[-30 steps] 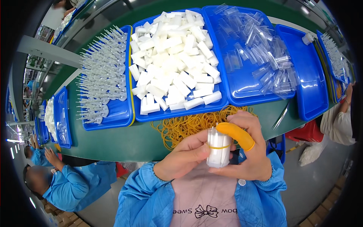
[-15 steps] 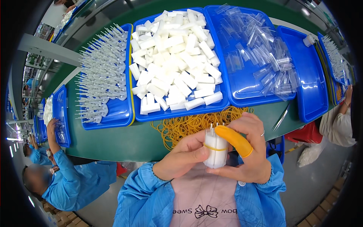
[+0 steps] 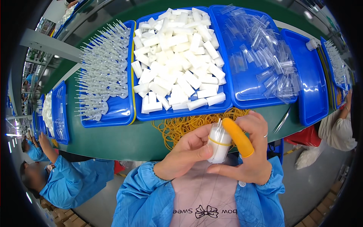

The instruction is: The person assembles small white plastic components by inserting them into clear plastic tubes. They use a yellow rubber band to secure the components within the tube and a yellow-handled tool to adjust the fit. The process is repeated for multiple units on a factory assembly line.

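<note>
A small bundle [image 3: 217, 153] of white blocks and clear plastic pieces stands between my hands, a yellow rubber band [image 3: 220, 142] around its middle. Thin white pins rise from its top. My left hand [image 3: 183, 155] is closed on its left side, thumb in front near the band. My right hand [image 3: 255, 155] wears an orange-yellow finger cot [image 3: 239, 138] on one finger. That fingertip is against the top by the pins, and the right thumb lies at the bottom. Just beyond lies a heap of yellow rubber bands [image 3: 176, 130], partly hidden by my hands.
Blue trays hold white stemmed parts [image 3: 104, 70], white blocks [image 3: 177, 60] and clear plastic pieces [image 3: 278, 64]. Another blue tray [image 3: 314, 89] has one small part in its corner. Metal tweezers [image 3: 282, 121] lie on the green table [image 3: 109, 140]. A co-worker in blue [image 3: 79, 178] sits at left.
The bundle has tilted, its top leaning right, and moved slightly right. My right finger with the cot has shifted right along with the top. The view has shifted slightly.
</note>
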Demonstrator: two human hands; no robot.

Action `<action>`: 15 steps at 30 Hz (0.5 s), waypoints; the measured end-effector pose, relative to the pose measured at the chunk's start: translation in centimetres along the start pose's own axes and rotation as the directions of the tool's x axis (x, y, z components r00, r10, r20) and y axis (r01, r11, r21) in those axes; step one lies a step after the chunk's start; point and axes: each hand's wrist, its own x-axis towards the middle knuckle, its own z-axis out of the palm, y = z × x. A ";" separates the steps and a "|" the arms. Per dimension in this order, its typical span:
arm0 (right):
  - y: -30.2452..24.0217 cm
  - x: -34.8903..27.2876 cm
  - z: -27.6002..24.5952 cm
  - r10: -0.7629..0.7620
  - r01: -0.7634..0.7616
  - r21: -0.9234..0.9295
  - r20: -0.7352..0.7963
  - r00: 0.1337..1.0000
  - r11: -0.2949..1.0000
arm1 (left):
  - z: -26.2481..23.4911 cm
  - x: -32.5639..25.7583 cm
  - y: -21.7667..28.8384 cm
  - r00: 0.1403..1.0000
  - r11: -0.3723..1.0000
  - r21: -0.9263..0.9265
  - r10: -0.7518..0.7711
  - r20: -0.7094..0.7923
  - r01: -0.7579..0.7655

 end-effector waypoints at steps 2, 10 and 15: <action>0.0 0.0 0.0 -0.008 0.010 -0.042 0.026 1.000 0.999 | 0.6 0.2 -0.2 0.996 0.998 0.043 0.051 -0.079 -0.047; -0.3 0.5 0.2 0.009 -0.007 -0.034 0.053 0.999 0.999 | 0.6 0.0 -0.4 0.994 0.998 0.067 0.015 -0.108 -0.008; 0.2 0.0 0.3 -0.012 0.014 0.091 -0.020 1.000 0.996 | 0.3 -0.2 -0.2 1.000 0.993 -0.115 0.015 0.017 -0.013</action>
